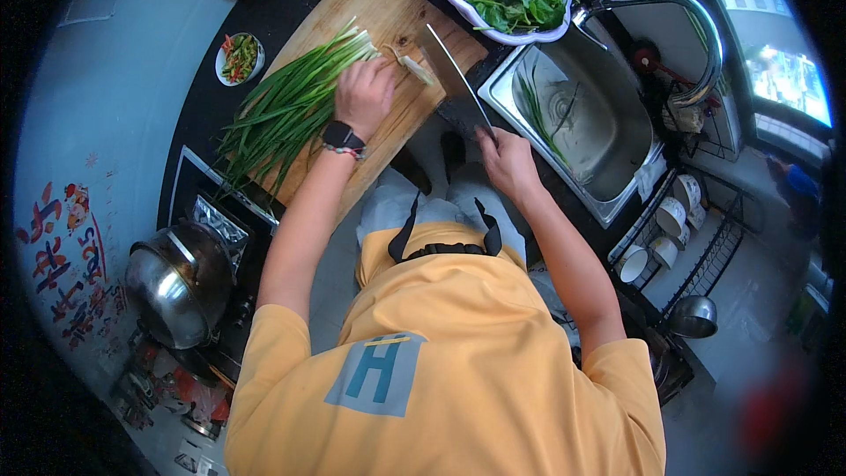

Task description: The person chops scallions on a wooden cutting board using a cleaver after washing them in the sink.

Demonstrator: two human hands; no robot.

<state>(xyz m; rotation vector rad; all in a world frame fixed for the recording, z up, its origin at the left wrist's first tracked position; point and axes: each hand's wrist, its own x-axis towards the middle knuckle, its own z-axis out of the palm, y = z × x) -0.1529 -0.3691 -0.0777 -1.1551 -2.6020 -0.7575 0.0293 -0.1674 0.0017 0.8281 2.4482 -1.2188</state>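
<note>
A large bunch of long green stalks with white ends, perhaps garlic chives or scallions, lies across a wooden cutting board. My left hand, with a dark watch on the wrist, rests on the bunch near its white ends, fingers curled. My right hand grips the handle of a kitchen knife, a wide-bladed one, whose blade stands over the board's right part, edge-on to my view. Between the blade and my left hand lies a small pale trimmed piece with thin roots.
A purple basket of leafy greens stands beyond the steel sink, which holds loose green stalks. A small bowl of chopped peppers is left of the board. A domed metal wok lid sits at left; a rack holds cups.
</note>
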